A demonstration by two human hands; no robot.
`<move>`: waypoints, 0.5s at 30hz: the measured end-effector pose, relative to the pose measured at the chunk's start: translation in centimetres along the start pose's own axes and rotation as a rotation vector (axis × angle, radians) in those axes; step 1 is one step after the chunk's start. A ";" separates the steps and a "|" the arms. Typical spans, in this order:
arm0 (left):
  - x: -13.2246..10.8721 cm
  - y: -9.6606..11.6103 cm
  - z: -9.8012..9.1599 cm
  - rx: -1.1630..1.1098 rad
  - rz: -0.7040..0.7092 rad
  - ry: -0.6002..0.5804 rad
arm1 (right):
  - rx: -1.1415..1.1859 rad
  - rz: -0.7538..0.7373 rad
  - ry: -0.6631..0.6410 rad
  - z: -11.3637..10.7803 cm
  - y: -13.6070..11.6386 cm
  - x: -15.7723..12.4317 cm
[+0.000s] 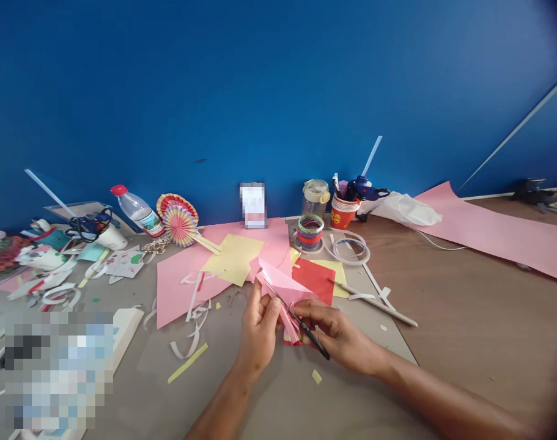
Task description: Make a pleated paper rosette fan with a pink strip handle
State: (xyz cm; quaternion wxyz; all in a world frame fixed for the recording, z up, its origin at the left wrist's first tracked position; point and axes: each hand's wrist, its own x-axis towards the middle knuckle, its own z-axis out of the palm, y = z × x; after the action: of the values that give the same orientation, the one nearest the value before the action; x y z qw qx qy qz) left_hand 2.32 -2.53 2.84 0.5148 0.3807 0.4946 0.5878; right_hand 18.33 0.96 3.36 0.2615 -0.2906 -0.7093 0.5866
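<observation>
Pink paper is pinched between the thumb and fingers of my left hand, above the grey mat. My right hand is closed around black-handled scissors, whose blades lie against the pink paper and point up and left. Folded pink strips hang between the two hands, and a small red and yellow piece shows just beneath them. The right fingers partly cover the scissors' handle. Behind my hands lie a red sheet and a yellow sheet.
A phone leans on the blue wall. Tape rolls, a lidded jar and a red paper cup stand behind. Left are a paper fan, a bottle and scraps. A pale stick lies right.
</observation>
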 end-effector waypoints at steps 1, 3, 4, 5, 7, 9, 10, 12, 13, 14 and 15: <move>0.0 0.0 0.0 0.002 0.001 -0.003 | 0.007 0.000 0.004 0.0 0.0 0.0; 0.0 0.0 0.1 0.001 0.001 -0.008 | 0.032 -0.006 0.010 0.0 0.0 0.2; -0.1 0.0 0.2 0.003 0.004 -0.011 | 0.044 -0.010 0.009 0.1 -0.1 0.2; -0.1 -0.1 0.2 0.010 0.010 -0.013 | 0.054 -0.013 0.009 0.1 -0.1 0.3; 0.0 -0.1 0.3 0.029 0.025 -0.013 | 0.056 -0.020 0.006 0.3 -0.1 0.5; 0.0 -0.2 0.2 0.041 0.033 -0.019 | 0.047 -0.028 0.010 0.3 -0.2 0.7; 0.0 -0.3 0.1 0.045 0.036 -0.022 | 0.046 -0.033 0.013 0.3 -0.2 0.8; 0.0 -0.4 0.0 0.055 0.034 -0.032 | 0.055 -0.043 0.012 0.4 -0.2 0.9; 0.1 -0.4 0.0 0.062 0.033 -0.032 | 0.066 -0.047 0.011 0.4 -0.3 0.9; 0.1 -0.4 -0.1 0.069 0.033 -0.029 | 0.080 -0.049 0.008 0.4 -0.3 0.9; 0.1 -0.4 -0.1 0.074 0.031 -0.027 | 0.094 -0.050 0.005 0.5 -0.2 0.9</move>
State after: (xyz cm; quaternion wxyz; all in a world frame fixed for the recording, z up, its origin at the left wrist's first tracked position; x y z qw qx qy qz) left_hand 2.27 -2.50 2.42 0.4976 0.4150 0.5032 0.5718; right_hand 17.32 1.28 3.55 0.2913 -0.2618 -0.6872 0.6119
